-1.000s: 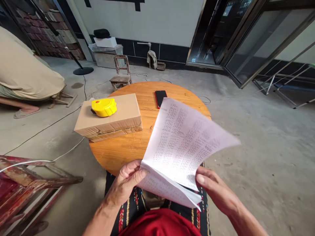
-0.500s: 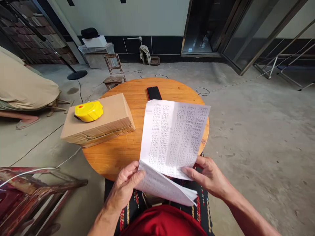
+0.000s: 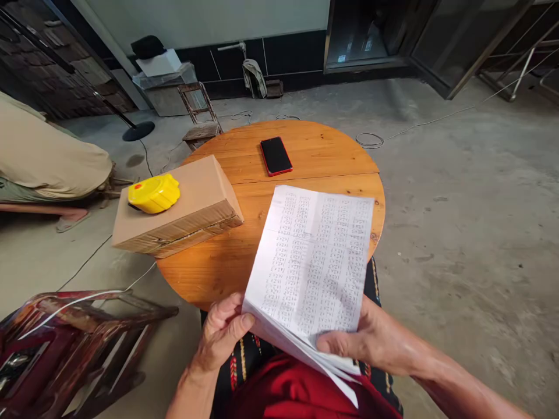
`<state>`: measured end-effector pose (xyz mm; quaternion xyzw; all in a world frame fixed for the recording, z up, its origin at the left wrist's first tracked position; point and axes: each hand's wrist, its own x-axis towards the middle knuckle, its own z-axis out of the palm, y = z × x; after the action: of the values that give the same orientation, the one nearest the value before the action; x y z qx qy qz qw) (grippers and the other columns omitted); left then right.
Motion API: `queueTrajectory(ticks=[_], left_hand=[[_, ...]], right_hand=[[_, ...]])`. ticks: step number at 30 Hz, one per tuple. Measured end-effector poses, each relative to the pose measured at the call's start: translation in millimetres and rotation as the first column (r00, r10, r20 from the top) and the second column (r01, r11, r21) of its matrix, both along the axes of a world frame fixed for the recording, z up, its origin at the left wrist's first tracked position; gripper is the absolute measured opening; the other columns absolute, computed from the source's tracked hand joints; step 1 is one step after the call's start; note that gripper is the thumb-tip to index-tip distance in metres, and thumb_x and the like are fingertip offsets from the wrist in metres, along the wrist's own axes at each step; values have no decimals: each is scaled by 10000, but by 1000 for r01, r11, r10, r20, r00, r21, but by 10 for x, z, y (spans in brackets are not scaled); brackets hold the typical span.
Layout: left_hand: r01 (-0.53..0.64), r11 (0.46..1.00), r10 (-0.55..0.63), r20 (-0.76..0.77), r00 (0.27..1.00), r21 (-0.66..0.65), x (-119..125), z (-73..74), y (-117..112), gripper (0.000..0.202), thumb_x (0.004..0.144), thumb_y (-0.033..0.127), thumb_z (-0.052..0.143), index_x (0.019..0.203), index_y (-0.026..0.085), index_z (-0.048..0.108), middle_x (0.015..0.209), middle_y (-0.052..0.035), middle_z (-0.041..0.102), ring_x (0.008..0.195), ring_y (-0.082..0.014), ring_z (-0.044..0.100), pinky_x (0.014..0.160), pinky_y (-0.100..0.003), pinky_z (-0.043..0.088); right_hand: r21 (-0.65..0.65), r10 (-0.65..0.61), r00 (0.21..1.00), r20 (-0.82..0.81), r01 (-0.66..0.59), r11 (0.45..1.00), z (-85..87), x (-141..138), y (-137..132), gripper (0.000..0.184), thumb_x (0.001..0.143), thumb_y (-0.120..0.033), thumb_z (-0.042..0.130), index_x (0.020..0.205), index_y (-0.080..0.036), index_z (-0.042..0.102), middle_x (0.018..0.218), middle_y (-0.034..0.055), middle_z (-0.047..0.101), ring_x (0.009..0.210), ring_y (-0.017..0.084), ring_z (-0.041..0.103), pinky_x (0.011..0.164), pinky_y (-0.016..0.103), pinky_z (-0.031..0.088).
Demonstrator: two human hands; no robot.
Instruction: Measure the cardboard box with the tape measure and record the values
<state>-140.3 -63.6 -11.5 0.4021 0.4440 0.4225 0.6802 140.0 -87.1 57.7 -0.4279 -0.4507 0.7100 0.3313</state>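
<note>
Printed white paper sheets (image 3: 312, 256) are held over the near edge of a round wooden table (image 3: 209, 279), their lower parts loosely stacked above my lap. My left hand (image 3: 225, 331) pinches their lower left edge between thumb and fingers. At the lower right, my right hand (image 3: 362, 337) grips the sheets, its thumb flat on the top page and its fingers hidden beneath. Beyond the papers lies a phone (image 3: 276, 156) with a red edge. A yellow tape measure (image 3: 155, 194) rests on a closed cardboard box (image 3: 198, 195) on the table's left side.
A worn wooden chair (image 3: 87, 343) stands close at my left. Another person's sleeve or clothing (image 3: 48, 151) and foot show at far left. A small chair (image 3: 198, 116) stands behind the table, near a round black stand base (image 3: 138, 131). Cables cross the floor.
The sheets have come lower and closer to me, and the lower pages now lie nearer the top page. My right thumb has moved onto the page. The phone is now fully visible.
</note>
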Motion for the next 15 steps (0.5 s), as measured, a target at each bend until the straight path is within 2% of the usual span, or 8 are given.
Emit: queueTrajectory(ticks=[3,6,8,11,13,15], left_hand=[[-71,997,71,12,997,-13,-53,-28,-49,308,662,292,847,955,324,759,870,6,771,759,-193,695,758,-316,548],[-8,1000,8,-1,1000,-22,-58,-52,-61,276,696,332,823,958,274,757,784,-16,756,750,-205,688,749,-322,544],[-1,1000,1,-11,1000,-24,-53,-77,-49,283,689,349,825,946,256,754,761,-22,750,753,-218,689,751,-337,547],[-52,998,52,-18,998,-30,-23,-100,-27,326,664,347,841,968,281,746,802,-13,759,743,-217,689,740,-348,550],[-41,999,40,-25,999,-27,22,-85,-19,312,677,374,830,961,271,750,808,-20,759,725,-213,684,726,-340,545],[-10,1000,9,-24,1000,-21,79,-46,-16,278,710,401,803,938,249,759,803,-32,756,719,-210,680,719,-325,537]], right_hand=[[271,-69,963,260,-4,963,53,23,-30,216,842,-365,674,1012,-242,727,898,46,718,835,221,657,748,340,565],[418,-126,915,383,-50,907,37,27,-26,181,886,-354,620,869,-231,752,796,58,710,772,226,657,730,352,557],[423,-116,913,391,-67,904,-1,19,-25,202,897,-354,605,842,-221,747,755,47,698,711,208,644,682,338,554],[346,-59,935,349,-70,936,-75,-4,-56,233,902,-377,595,815,-213,735,697,16,670,636,179,607,609,314,546],[287,-52,955,291,-35,957,-124,-23,-99,233,893,-398,606,828,-217,737,719,12,676,668,188,615,624,322,556],[218,-63,976,207,17,976,-170,-45,-151,205,875,-401,634,910,-232,744,807,16,702,767,212,643,703,341,569]])
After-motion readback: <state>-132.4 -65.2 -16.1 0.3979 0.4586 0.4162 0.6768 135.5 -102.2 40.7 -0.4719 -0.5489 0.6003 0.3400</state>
